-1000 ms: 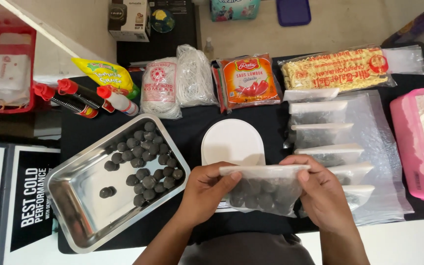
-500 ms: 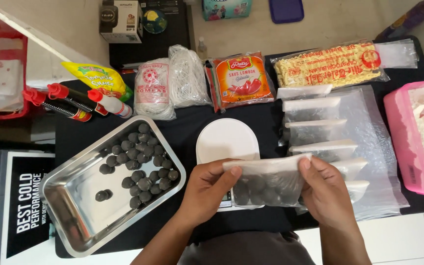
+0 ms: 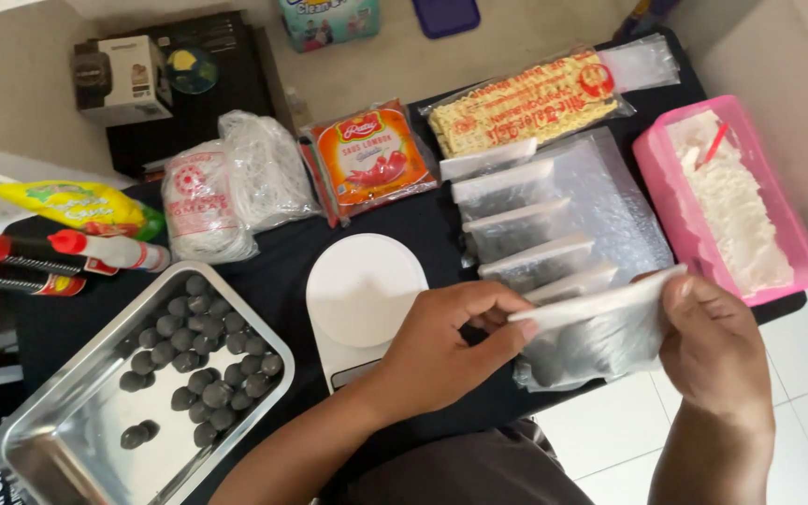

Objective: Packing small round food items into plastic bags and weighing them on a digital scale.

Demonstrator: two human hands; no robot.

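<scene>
Both hands pinch clear bag (image 3: pixel 600 332) of dark balls, lower right of frame: left hand (image 3: pixel 446 341) grips its left top edge, right hand (image 3: pixel 713 351) its right. White scale (image 3: pixel 362 295) just left; steel tray (image 3: pixel 142 393) of balls lower left, on black counter (image 3: pixel 273 271).

Both hands (image 3: pixel 451 341) shifted the filled bag (image 3: pixel 591 332) right, now over stacked bags.

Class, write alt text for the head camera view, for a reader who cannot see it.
Two hands, left hand and right hand, hold a clear plastic bag of dark balls above a black table. Left sits a metal tray of more balls, a white scale between.
</scene>
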